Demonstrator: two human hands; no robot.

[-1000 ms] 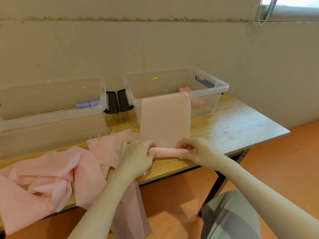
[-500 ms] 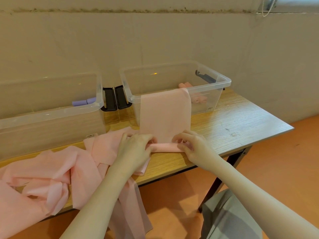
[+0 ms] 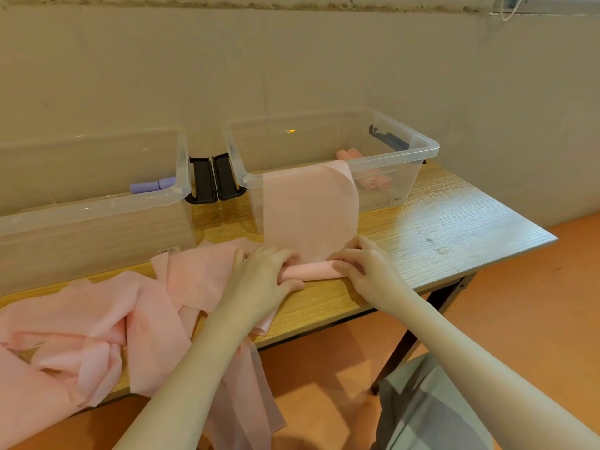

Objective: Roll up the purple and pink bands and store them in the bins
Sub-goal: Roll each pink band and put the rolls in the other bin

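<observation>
Near the table [image 3: 454, 228] front edge, the left hand [image 3: 263, 274] and right hand [image 3: 363, 267] both curl around the rolled pink band [image 3: 311, 270]; its loose end hangs over the right bin [image 3: 422, 151] rim. A pile of pink bands [image 3: 97, 319] crowds the left. Bin stickers are unreadable. The left bin [image 3: 97, 203] holds a purple roll [image 3: 152, 185].

Both hands [image 3: 319, 271] curled, arms forward
</observation>
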